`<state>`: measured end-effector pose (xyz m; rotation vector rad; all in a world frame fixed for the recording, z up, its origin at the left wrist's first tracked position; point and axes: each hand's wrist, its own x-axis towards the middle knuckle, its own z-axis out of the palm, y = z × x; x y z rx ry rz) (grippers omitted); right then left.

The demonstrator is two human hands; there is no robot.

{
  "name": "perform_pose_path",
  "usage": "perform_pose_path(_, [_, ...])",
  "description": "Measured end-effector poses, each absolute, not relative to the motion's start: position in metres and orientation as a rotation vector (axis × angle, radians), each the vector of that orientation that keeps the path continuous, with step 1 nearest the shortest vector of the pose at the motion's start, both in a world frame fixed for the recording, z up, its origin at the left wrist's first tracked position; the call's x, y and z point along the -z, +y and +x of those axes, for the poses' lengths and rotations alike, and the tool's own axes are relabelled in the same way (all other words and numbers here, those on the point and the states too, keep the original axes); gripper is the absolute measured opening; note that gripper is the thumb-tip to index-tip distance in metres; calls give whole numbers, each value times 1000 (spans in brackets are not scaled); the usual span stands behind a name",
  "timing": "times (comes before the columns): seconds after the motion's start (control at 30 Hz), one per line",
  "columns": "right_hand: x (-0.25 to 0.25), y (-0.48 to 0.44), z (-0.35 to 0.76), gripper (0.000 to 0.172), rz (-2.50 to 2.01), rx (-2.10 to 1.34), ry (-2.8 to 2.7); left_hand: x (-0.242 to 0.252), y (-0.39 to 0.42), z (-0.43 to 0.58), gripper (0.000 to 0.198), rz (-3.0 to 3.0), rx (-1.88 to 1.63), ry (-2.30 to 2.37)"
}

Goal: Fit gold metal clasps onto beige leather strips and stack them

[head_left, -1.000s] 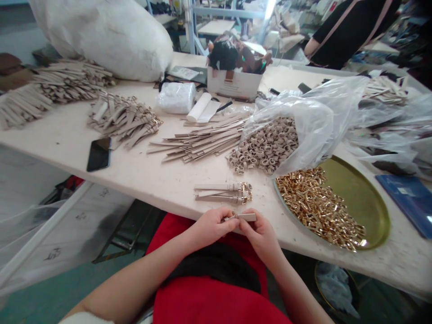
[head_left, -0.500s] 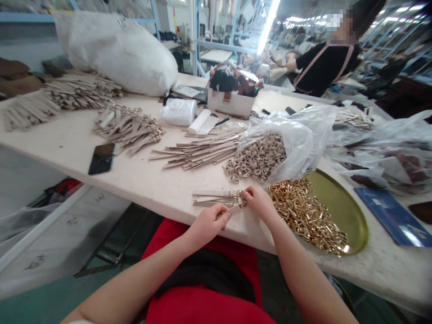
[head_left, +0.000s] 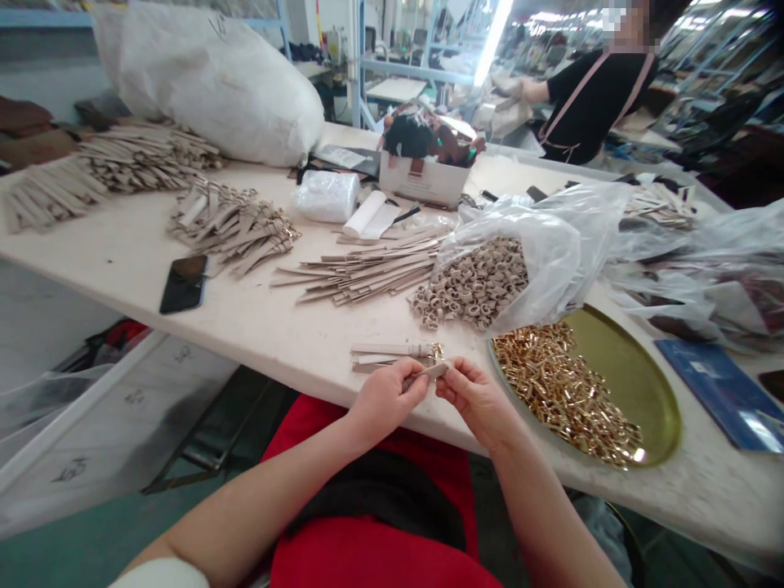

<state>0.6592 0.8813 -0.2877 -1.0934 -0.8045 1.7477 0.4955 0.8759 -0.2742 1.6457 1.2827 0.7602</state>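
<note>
My left hand [head_left: 387, 398] is closed around a narrow beige strap [head_left: 436, 371], holding it between thumb and fingers at the table's front edge. My right hand [head_left: 476, 398] pinches the strap's right end; whether a small metal part is also in those fingers is hidden. Just beyond my hands lie several beige straps with gold buckles [head_left: 392, 351], side by side, their buckle ends to the right. Right of my right hand, a gold-coloured tray [head_left: 652, 392] bears a heap of small gold metal buckles [head_left: 567, 392].
Beige strap loops [head_left: 474, 286] spill from a clear plastic bag [head_left: 569, 237]. Loose straps [head_left: 367, 269] and buckled straps [head_left: 236, 224] lie farther back. A phone [head_left: 184, 284] is at left, a blue folder [head_left: 723, 392] at right. A co-worker [head_left: 597, 102] stands beyond the table.
My right hand has drawn back from the row of buckled straps and met the end of the strap in my left hand. My left hand has shifted slightly right and up.
</note>
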Motion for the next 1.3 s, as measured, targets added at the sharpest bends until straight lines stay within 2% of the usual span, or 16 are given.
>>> perform_pose_path(0.13, [299,874,654,24,-1110,-1739,-713,285,873,494,17,1615,-758,1334])
perform_pose_path(0.37, [308,870,655,19,-1280,-1400,-1067,283,873,492,20,1602,-592,1277])
perform_pose_path(0.53, [311,867,654,28,-1255,-1572,-1110,278,879,490,23,1589,-397,1204])
perform_pose_path(0.63, [312,864,653,28,-1309,-1577,-1165,280,876,488,18,1570,-454,1209])
perform_pose_path(0.77, [310,858,647,27,-1328,-1562,-1122,282,868,485,29,1531,-563,1165])
perform_pose_path(0.9, [306,848,639,26,-1224,-1630,-1033,279,863,484,16,1453,-644,1077])
perform_pose_path(1.03, [301,841,637,38,-1049,-1698,-830,275,859,483,15,1353,-669,985])
perform_pose_path(1.2, [303,836,632,23,-1053,-1830,-672,273,854,480,15,1361,-639,980])
perform_pose_path(1.3, [310,833,632,24,-1043,-1983,-610,274,853,477,16,1458,-555,1082])
